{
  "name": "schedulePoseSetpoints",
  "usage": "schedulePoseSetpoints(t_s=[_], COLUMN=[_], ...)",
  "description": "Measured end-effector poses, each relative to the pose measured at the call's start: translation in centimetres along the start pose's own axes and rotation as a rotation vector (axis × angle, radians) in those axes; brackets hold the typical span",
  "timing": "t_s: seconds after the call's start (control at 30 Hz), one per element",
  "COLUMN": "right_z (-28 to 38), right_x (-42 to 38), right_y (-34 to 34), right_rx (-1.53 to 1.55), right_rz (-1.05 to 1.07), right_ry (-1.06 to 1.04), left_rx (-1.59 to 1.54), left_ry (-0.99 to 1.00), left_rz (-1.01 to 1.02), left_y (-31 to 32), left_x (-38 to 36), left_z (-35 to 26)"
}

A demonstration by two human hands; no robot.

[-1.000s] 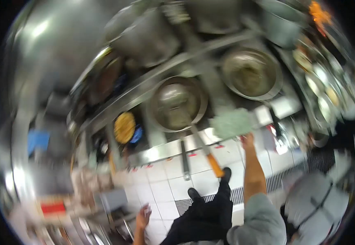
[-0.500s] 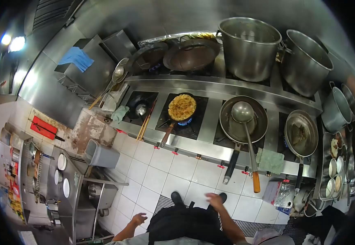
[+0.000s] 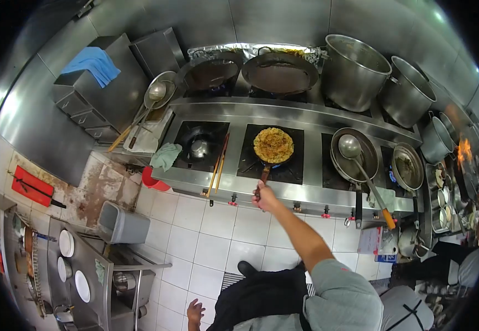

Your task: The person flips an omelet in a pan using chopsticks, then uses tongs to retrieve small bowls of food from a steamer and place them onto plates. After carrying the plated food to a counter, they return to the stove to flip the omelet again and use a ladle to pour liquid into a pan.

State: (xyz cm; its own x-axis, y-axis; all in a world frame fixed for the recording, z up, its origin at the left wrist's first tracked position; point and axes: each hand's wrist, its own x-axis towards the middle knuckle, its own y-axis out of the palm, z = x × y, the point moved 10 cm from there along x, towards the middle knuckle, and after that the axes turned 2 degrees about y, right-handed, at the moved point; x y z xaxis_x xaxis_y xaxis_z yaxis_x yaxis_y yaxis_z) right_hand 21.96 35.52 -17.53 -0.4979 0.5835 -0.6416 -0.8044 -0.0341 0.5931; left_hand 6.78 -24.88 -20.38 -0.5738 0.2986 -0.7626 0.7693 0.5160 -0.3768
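My right hand is closed around the brown handle of a small frying pan on a stove burner. A round, golden-brown omelette fills the pan and hides most of its inside. My left hand hangs low beside my dark apron, fingers apart, holding nothing. Left of the pan, a pair of long chopsticks lies across the stove top. To its right, a ladle rests in a larger frying pan, its wooden-tipped handle sticking out past the front edge.
Large stock pots and woks stand on the back shelf. A green cloth lies at the stove's left end. A grey bin and a plate-topped counter are at left. At far right a co-worker works near a flame.
My right hand has reached forward from near my body and taken hold of the small pan's handle. The burner flame visible under that pan before no longer shows. The view has shifted.
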Motion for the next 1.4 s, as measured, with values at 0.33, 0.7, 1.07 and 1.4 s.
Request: schedulePoseSetpoints(t_s=[0.33,0.7,1.07,1.4], right_z=[3.9,3.0,-8.1,-4.5], right_x=[-3.3,-4.0,-8.5,-10.9], right_y=[-3.2,-1.4,-7.5,1.4], right_rx=[-0.300,-0.315,-0.361,-1.154], right_rz=[-0.231,-0.221,-0.292,-0.027], right_ry=[-0.195,-0.077,0.020,-0.224], left_rx=[-0.125,0.441,0.498,0.801], left_ry=[-0.128,0.726,1.066,0.806], left_rz=[0.035,0.066,-0.104,-0.226], left_y=[-3.1,7.0,19.8,20.7], left_x=[6.4,12.7,13.7,16.6], left_z=[4.1,-27.0,-54.8,-54.1])
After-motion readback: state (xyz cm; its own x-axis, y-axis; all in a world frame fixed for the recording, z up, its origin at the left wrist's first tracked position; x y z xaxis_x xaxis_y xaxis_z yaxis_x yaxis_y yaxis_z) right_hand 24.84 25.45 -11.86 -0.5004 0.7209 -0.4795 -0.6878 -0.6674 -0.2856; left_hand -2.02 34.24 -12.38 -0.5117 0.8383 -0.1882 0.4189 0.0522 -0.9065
